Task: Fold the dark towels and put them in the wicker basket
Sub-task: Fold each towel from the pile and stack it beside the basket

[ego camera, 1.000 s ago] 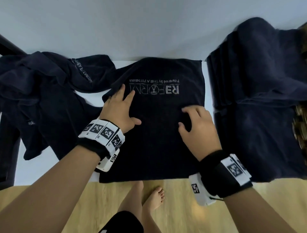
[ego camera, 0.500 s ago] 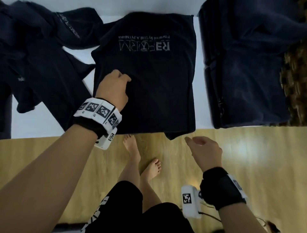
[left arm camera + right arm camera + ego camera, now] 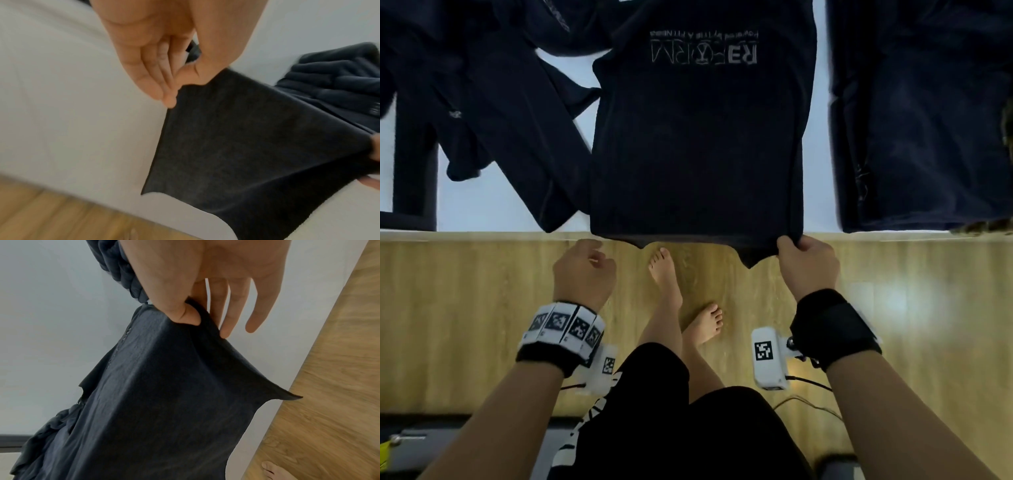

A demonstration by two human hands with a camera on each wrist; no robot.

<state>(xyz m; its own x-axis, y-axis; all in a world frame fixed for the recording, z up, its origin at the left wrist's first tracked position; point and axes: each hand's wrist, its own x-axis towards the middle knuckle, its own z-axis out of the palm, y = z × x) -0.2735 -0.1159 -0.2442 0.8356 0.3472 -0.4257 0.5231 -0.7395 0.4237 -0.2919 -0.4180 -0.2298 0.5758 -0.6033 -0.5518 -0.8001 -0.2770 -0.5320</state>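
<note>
Nearest the camera, bare feet (image 3: 685, 294) are standing on the wooden floor (image 3: 928, 308), and both hands are working at the near edge of the white surface (image 3: 482, 205). The right hand (image 3: 808, 265) is pinching the near right corner of the logo towel (image 3: 698, 144) between thumb and fingers, that corner lifting just off the edge. The left hand (image 3: 583, 270) is hovering at the near left corner with fingers loosely curled; in the left wrist view its fingertips (image 3: 169, 101) are touching the towel's edge, thumb close by, though whether it is really gripping I cannot tell. The towel itself is lying flat in the middle of the surface, its near hem hanging slightly over the near edge, with grey lettering at its far end.

Over at the right edge, a stack of folded dark towels (image 3: 921, 120) is sitting beside the logo towel, a strip of bare white between them. A sliver of the wicker basket (image 3: 1008, 126) is peeking out at the far right; what it is holding is hidden. On the left side, a heap of unfolded dark towels (image 3: 476, 102) is sprawling to the near edge, one piece just touching the logo towel's left side. Bare surface is showing at the near left.
</note>
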